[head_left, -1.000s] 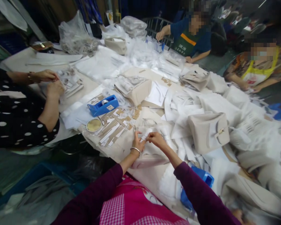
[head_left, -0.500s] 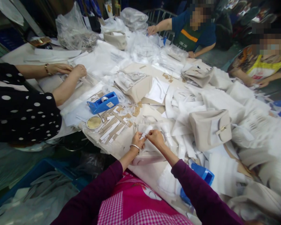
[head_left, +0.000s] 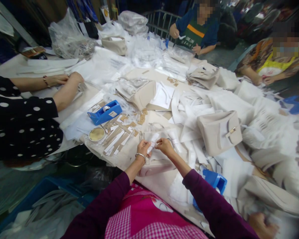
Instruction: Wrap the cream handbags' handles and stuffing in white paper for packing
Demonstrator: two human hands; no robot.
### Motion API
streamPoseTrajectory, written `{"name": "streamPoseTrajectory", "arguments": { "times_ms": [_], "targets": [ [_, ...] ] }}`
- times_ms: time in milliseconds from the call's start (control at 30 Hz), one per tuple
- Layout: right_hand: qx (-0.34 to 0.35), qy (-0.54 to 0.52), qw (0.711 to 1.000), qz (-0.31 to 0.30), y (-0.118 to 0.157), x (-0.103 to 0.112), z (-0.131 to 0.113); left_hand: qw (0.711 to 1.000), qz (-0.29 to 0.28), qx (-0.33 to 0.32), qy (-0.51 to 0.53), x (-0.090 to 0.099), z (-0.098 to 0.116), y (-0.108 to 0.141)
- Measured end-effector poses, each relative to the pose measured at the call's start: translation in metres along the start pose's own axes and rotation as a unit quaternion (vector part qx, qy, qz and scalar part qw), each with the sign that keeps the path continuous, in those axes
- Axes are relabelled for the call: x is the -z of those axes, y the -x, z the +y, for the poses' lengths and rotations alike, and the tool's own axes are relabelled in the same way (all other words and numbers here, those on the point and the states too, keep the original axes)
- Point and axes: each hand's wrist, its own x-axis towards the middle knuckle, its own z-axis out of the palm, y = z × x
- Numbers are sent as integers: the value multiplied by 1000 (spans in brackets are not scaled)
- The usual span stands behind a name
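A pale beige handbag point(head_left: 159, 168) lies before me at the table's front edge, its upper part behind my hands. My left hand point(head_left: 144, 148), with a bangle at the wrist, is closed on a strip of white wrapping point(head_left: 153, 139) over the bag. Just right of it, my right hand point(head_left: 165, 146) has its thumb and fingertips pinched together; whatever is between them is too small to make out. Another white wrapped piece point(head_left: 173, 136) rests on the bag beyond my right hand.
Left are a blue tape dispenser point(head_left: 106, 112), a round tape roll point(head_left: 97, 134) and card strips point(head_left: 117, 137). Right stand a beige bag point(head_left: 220, 132) and a second blue dispenser point(head_left: 214, 181). A co-worker's arms point(head_left: 67, 89) reach in left; another person's hand point(head_left: 261, 225) is at lower right.
My right hand has drawn slightly apart from my left, showing more of the white strip. A hand has appeared at lower right by a beige bag. The far co-worker has lifted a hand holding something white.
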Motion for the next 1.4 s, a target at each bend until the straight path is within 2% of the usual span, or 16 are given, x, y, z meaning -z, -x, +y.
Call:
{"name": "streamPoseTrajectory", "arguments": {
  "times_ms": [100,333,533,667,767,867,967,1067,1167,1267,1333,1400],
  "targets": [
    [-5,-47,999,-5,-5,-1,4,1000,8,5,6,-1,1,1],
    [30,38,998,41,-12,-14,-5,1000,-1,-11,-6,1,1,2],
    [-18,106,993,47,-12,-20,-17,1000,10,-18,-19,2,5,4],
    [-49,119,989,69,-7,-23,-21,999,-4,-31,-41,2,9,7],
    [-51,36,994,94,-2,-26,-17,998,-10,-28,-49,2,8,6],
    [-57,-142,983,102,4,-30,-11,998,-8,-27,-50,3,6,4],
    [-79,-343,932,82,11,-35,-10,998,-17,-29,-58,3,7,3],
    [-82,-455,886,37,15,-39,-16,998,-17,-29,-59,2,10,4],
    [-57,-514,856,-18,14,-42,-24,999,-16,-13,-42,1,12,6],
    [-18,-540,840,-56,13,-42,-27,999,-14,-2,-34,-1,9,5],
    [3,-532,844,-69,13,-41,-27,999,-18,4,-31,-2,9,4],
    [14,-489,870,-60,15,-33,-23,998,-28,30,-42,0,12,1]
  ]
}}
